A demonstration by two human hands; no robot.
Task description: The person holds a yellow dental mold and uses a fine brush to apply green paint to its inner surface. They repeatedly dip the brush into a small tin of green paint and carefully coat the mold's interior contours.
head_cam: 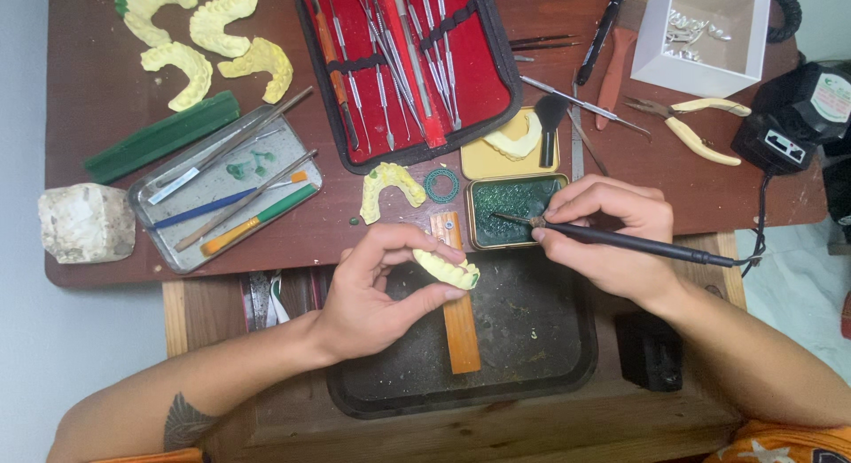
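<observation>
Broadly, everything is sitting on a dark reddish-brown wooden table (pixel 97 99), with a shallow black rectangular tray (pixel 532 357) lying on the lower bench in front of it. Across the tray's middle an orange wooden block (pixel 461 325) is standing lengthwise. At the top, a red-lined black zip case of slim steel instruments (pixel 408 68) is lying open, and left of it a grey metal tray (pixel 222 188) is holding brushes and blades. Several pale yellow plaster tooth casts (pixel 213 28) are resting in the upper left corner.

The left hand (pixel 381 294) is hovering above the black tray, thumb and fingertips clamped on a small yellow plaster dental cast with green wax at one end (pixel 448 270) — the cast is being held just over the orange block's upper part. The right hand (pixel 612 237) is gripping a thin black corded wax pen (pixel 638 244), fingers closed together round its shaft; its tip is dipping into a small square tin of dark green wax (pixel 514 213), just right of the cast.
</observation>
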